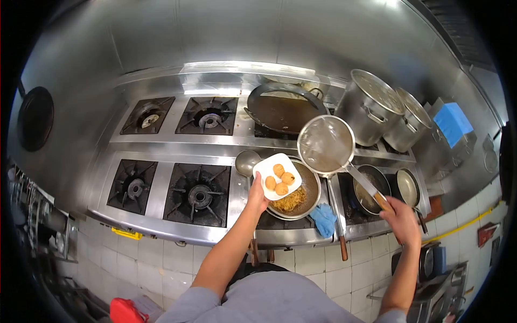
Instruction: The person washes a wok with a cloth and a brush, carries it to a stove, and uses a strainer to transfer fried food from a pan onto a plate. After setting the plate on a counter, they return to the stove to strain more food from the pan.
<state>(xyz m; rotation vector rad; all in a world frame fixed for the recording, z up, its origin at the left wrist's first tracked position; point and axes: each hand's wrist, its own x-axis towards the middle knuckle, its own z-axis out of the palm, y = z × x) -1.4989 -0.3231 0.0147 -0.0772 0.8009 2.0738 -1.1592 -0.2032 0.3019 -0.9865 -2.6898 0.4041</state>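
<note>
white plate [267, 168], square, with four round fried balls [280, 179] grouped on it. left hand [257, 196] grips it by the near corner, thumb on top, so the plate sits tilted over the wok [309, 194]. the wok holds a heap of brown shredded food [290, 201]; the plate overhangs its left rim, and anything sliding off would probably land in the pan.

right hand [401, 218] is closed round the wooden handle of a mesh strainer [326, 144]. the strainer is held raised, basket level, above the gap between the wok and the dark pan [283, 110] on the back row. looks empty, though glare makes that hard to tell.

a ladle [246, 161] rests just left of the plate, bowl up, its long handle running toward the stove's front edge. blue cloth [323, 218] lies on that edge beside the wok. two small pans [370, 188] sit right of the wok, under the strainer handle. two tall steel pots [371, 107] stand at the back right. four burners [198, 195] on the left stand bare, unlit.
</note>
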